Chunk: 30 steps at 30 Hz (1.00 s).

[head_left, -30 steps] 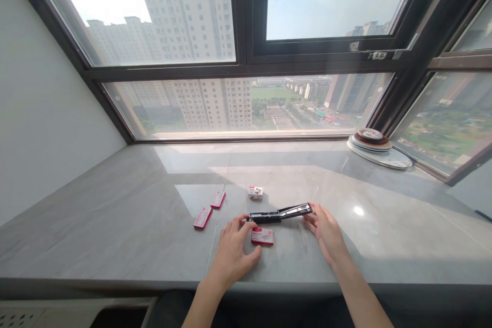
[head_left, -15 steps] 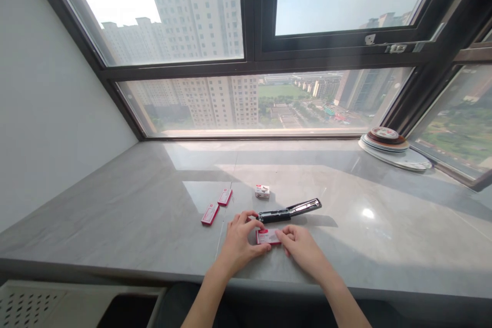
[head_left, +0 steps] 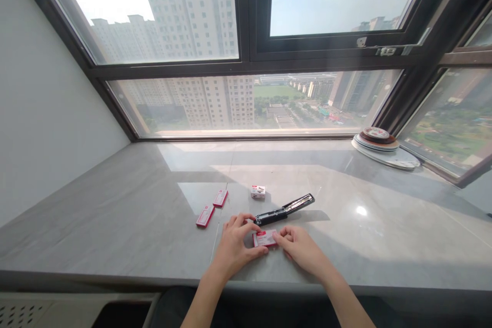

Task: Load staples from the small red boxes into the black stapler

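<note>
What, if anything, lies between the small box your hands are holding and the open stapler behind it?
Nothing visible does. The left hand and right hand hold the staple box by its ends; the open stapler lies just beyond, only bare counter between. The other boxes sit left of and behind the stapler.

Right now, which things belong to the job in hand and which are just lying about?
In hand: small red box, pinched between left hand and right hand; opened stapler behind it.
Lying about: two red boxes at left; white box behind the stapler; stacked plates at far right.
</note>
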Motion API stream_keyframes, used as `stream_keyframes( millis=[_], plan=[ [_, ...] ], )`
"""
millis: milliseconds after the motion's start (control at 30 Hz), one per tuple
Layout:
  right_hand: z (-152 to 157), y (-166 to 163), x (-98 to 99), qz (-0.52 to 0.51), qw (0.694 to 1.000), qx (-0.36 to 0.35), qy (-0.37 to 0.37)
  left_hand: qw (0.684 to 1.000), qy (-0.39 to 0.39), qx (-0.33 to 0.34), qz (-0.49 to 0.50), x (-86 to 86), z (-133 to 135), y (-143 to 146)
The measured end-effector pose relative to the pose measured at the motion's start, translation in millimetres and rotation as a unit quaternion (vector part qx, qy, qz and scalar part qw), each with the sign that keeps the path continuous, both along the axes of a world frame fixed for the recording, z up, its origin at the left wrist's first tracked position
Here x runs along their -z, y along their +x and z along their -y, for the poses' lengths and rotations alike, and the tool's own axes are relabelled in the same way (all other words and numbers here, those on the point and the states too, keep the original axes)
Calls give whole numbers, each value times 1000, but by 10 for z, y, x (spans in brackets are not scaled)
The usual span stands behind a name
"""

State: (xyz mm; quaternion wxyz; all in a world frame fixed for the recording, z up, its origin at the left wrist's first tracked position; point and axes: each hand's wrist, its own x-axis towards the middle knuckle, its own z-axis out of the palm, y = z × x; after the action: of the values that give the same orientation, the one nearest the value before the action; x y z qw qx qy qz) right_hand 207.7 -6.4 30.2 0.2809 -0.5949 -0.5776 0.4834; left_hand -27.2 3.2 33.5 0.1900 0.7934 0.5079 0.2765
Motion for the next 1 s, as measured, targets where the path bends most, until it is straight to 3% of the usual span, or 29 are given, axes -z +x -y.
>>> stream_keyframes(
  millis=[233, 500, 800, 1000],
  plan=[
    [-21, 79, -38, 26, 999, 44, 8, 1000, 10, 9, -16, -40, 4, 5],
    [-36, 188, 69, 0, 1000, 5, -5, 1000, 12, 12, -22, -90, 30, 25],
    [-54, 246, 34, 23, 1000, 8, -16, 1000, 5, 10, -12, -97, 29, 1],
    [-104, 194, -171, 143, 981, 65, 115, 999, 15, 13, -29, -107, 59, 43]
  ],
)
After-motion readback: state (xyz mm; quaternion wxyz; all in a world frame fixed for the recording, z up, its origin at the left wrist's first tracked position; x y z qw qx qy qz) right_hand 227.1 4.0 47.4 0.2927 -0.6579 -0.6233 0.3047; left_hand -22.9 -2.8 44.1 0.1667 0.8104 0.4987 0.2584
